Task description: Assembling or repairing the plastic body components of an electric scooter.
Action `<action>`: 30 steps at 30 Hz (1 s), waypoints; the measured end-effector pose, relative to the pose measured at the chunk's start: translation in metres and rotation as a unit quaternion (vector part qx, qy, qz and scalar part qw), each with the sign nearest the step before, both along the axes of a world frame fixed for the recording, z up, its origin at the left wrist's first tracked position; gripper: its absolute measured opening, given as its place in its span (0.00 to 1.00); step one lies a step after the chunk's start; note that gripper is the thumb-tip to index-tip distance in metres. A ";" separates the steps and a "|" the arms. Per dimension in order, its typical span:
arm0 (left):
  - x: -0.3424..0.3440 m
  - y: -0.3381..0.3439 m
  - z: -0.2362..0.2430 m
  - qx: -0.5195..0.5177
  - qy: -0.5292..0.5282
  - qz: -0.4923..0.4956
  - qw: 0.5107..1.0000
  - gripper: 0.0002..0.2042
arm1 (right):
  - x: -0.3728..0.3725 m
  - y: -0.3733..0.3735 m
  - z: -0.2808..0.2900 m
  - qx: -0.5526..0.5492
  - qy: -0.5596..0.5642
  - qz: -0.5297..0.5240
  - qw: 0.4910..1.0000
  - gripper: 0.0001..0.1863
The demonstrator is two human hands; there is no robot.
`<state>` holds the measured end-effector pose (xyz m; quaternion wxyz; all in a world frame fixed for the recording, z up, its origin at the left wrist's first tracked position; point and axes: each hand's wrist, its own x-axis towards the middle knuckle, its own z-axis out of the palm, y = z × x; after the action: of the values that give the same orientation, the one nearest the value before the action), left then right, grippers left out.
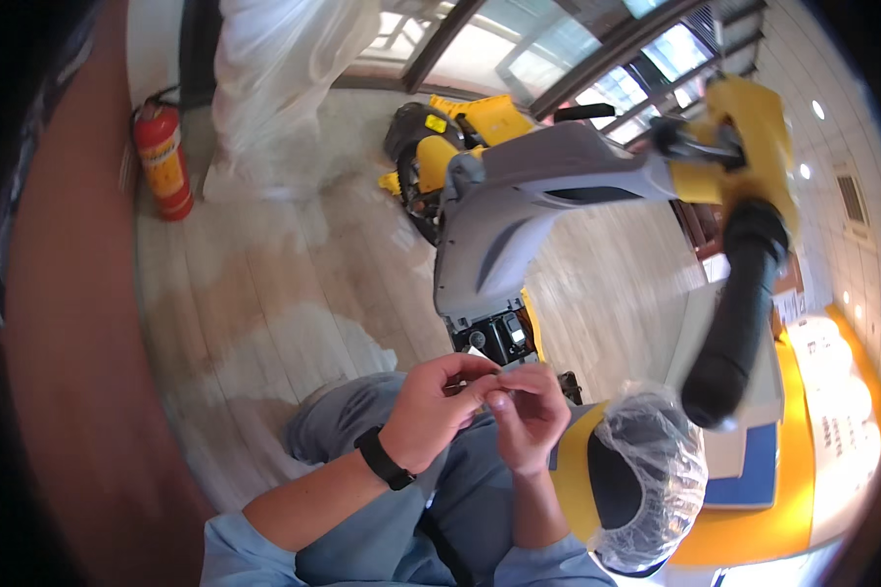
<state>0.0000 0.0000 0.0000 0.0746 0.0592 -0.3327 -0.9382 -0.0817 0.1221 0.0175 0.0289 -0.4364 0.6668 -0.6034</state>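
Observation:
My left hand (431, 409), with a black watch (385, 458) on its wrist, meets my right hand (532, 421) above my lap. The fingertips of both hands are pinched together around something too small to make out. Just beyond them is a grey and yellow electric scooter (499, 230). An uncovered black compartment (504, 338) with parts inside shows low on its body, partly hidden by my fingers. To the right of my hands is the scooter's black and yellow seat (612, 479), partly wrapped in clear plastic film (661, 460).
The scooter's black handlebar grip (729, 342) juts out on the right. A red fire extinguisher (163, 161) stands at the far left beside a white draped sheet (269, 98). At the right are a blue box (749, 470) and an orange and white panel (832, 411).

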 end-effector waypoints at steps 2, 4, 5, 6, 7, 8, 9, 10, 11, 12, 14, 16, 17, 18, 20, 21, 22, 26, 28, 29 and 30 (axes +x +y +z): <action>-0.004 -0.002 0.010 0.089 -0.019 -0.012 0.996 0.09 | -0.001 -0.005 0.003 -0.041 -0.072 -0.007 0.997 0.09; 0.005 0.008 0.019 0.108 -0.044 -0.039 0.992 0.08 | 0.018 0.001 0.002 -0.109 -0.190 -0.015 0.976 0.08; 0.001 0.014 0.025 0.139 -0.069 -0.041 0.987 0.08 | 0.008 0.008 -0.007 -0.117 -0.155 -0.018 0.981 0.07; -0.002 0.017 0.025 0.112 -0.069 -0.060 0.990 0.07 | 0.011 0.012 -0.009 -0.125 -0.244 -0.034 0.961 0.06; -0.005 0.018 0.026 0.091 -0.069 -0.077 0.991 0.07 | 0.010 0.011 -0.009 -0.124 -0.223 -0.057 0.965 0.05; -0.008 0.019 0.026 0.095 -0.079 -0.070 0.990 0.06 | 0.007 0.010 -0.010 -0.139 -0.235 -0.053 0.961 0.04; -0.011 0.022 0.022 0.103 -0.094 -0.061 0.988 0.05 | 0.005 0.011 -0.016 -0.149 -0.250 -0.049 0.956 0.03; -0.016 0.024 0.021 0.089 -0.100 -0.060 0.989 0.05 | 0.001 0.013 -0.020 -0.170 -0.247 -0.061 0.952 0.03; -0.022 0.026 0.018 0.070 -0.102 -0.075 0.989 0.05 | -0.003 0.015 -0.024 -0.153 -0.306 -0.065 0.937 0.02; -0.026 0.027 0.013 0.055 -0.107 -0.060 0.991 0.05 | -0.005 0.015 -0.029 -0.136 -0.368 -0.065 0.918 0.03; -0.035 0.030 0.017 0.047 -0.121 -0.056 0.990 0.08 | -0.011 0.019 -0.034 -0.232 -0.474 -0.035 0.848 0.04; -0.042 0.030 -0.001 0.082 -0.106 -0.056 0.989 0.08 | -0.017 0.027 -0.030 -0.305 -0.600 -0.006 0.739 0.08; -0.045 0.026 -0.014 0.131 -0.087 -0.044 0.987 0.09 | -0.018 0.029 -0.030 -0.327 -0.594 -0.004 0.736 0.08; -0.047 0.022 -0.030 0.135 -0.104 -0.012 0.985 0.09 | -0.019 0.027 -0.036 -0.309 -0.616 -0.010 0.724 0.07; -0.048 0.019 -0.052 0.132 -0.096 0.003 0.987 0.09 | -0.024 0.032 -0.051 -0.306 -0.632 -0.024 0.712 0.07; -0.051 0.020 -0.059 0.138 -0.104 0.003 0.985 0.09 | -0.028 0.034 -0.060 -0.232 -0.614 -0.038 0.754 0.08; -0.049 0.018 -0.068 0.127 -0.109 -0.010 0.986 0.09 | -0.027 0.032 -0.063 -0.152 -0.599 -0.050 0.785 0.09; -0.061 0.031 -0.078 0.027 -0.130 -0.044 0.990 0.12 | -0.013 0.018 -0.045 -0.006 -0.239 -0.159 0.958 0.10; -0.060 0.036 -0.115 -0.159 0.032 -0.102 0.981 0.12 | -0.010 0.022 -0.031 0.014 -0.127 -0.154 0.980 0.08; -0.063 0.017 -0.158 -0.237 0.157 -0.139 0.949 0.13 | -0.005 0.013 -0.023 0.020 -0.004 -0.153 0.988 0.07; -0.070 0.016 -0.183 -0.057 0.192 -0.138 0.970 0.14 | -0.001 0.008 -0.017 0.028 0.011 -0.130 0.991 0.06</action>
<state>-0.0703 0.0165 -0.1827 0.0100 -0.1732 -0.3704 -0.9125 -0.0823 0.1298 0.0001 -0.0456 -0.3517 0.7346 -0.5784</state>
